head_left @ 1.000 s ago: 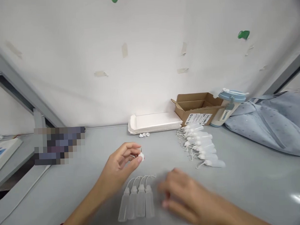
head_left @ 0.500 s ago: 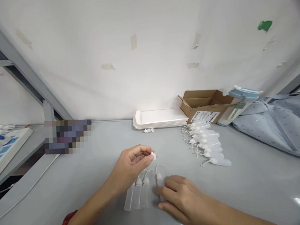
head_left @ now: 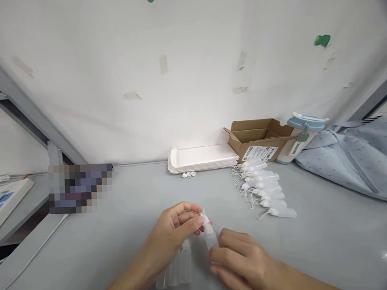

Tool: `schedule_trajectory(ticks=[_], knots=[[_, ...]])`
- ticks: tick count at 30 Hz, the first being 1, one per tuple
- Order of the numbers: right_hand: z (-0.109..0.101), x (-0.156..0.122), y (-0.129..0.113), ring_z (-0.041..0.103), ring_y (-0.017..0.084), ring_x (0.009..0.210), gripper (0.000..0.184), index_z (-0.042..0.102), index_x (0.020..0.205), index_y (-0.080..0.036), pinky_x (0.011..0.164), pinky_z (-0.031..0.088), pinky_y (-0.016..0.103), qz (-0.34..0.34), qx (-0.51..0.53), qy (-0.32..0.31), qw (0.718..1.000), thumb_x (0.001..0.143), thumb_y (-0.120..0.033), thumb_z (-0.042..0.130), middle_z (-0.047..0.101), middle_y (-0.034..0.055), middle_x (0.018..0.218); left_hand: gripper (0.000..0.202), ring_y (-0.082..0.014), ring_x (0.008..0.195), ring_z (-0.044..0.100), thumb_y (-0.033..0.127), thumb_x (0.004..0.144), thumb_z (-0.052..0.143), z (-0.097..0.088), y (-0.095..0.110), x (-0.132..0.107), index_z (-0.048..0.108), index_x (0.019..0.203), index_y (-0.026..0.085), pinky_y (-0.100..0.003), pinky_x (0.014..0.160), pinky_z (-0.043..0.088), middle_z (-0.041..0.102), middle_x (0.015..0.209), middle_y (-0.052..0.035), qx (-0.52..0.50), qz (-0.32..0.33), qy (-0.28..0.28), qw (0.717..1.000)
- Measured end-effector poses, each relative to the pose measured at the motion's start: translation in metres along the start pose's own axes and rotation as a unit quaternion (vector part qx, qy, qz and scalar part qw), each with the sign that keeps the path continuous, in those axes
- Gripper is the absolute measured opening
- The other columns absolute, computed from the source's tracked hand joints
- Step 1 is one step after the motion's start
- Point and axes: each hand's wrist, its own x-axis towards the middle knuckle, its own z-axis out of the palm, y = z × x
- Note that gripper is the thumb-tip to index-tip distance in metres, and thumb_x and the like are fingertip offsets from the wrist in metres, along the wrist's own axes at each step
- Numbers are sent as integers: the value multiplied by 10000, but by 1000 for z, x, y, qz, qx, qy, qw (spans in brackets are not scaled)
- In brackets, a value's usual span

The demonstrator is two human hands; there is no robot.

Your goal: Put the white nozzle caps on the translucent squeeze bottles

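My right hand (head_left: 242, 259) is closed on the lower body of a translucent squeeze bottle (head_left: 210, 238), whose top tilts up and away to the left. At that top, my left hand (head_left: 180, 226) pinches a small white cap (head_left: 205, 219) between thumb and fingers, against the bottle's neck. Whether the cap is seated, I cannot tell. Several similar bottles (head_left: 185, 266) lie side by side on the table, partly behind my left wrist. To the right, a column of bottles (head_left: 280, 212) with thin curled white tubes lies on the table.
Three small white caps (head_left: 188, 174) lie before a stack of white flat packs (head_left: 206, 157). Behind the bottle column stand an open cardboard box (head_left: 249, 155) and a blue-lidded tumbler (head_left: 290, 148), beside a light blue bag (head_left: 353, 165). A cable (head_left: 35, 254) runs along the left.
My left hand has brought the white cap down and right onto the bottle's top. My right hand has closed round that bottle and raised its top. The view has shifted slightly.
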Motion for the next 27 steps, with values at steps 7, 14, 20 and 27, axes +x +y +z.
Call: schedule_trajectory(ticks=[7, 14, 20, 27], knots=[[0, 2, 0, 474, 127, 592, 96, 540, 858, -175, 549, 398, 223, 67, 133, 41, 988, 830, -135, 458, 527, 20, 647, 232, -185, 852, 631, 381, 754, 655, 3, -1, -2, 608, 868, 184, -284, 808, 442, 728, 864, -49, -23, 14, -9, 1000], [-9, 3, -2, 510, 119, 629, 115, 516, 770, -191, 623, 422, 240, 243, 320, 0, 916, 866, -231, 467, 558, 0, 661, 231, -225, 803, 646, 373, 691, 704, -2, -1, 0, 685, 818, 181, -302, 739, 470, 734, 795, -52, 13, 40, 21, 999], [-11, 5, 5, 524, 112, 610, 198, 470, 805, -176, 589, 418, 255, 288, 588, 2, 756, 870, -353, 532, 569, 8, 664, 235, -223, 793, 637, 386, 691, 695, -3, 2, -1, 679, 799, 178, -328, 773, 462, 728, 816, -62, -16, 37, -11, 999], [-4, 4, 9, 553, 122, 677, 209, 458, 838, -173, 635, 395, 268, 281, 689, 2, 669, 855, -339, 583, 615, 48, 757, 193, -208, 819, 613, 349, 705, 684, -1, 6, -2, 664, 784, 174, -334, 823, 438, 703, 867, -71, -59, 42, -31, 997]])
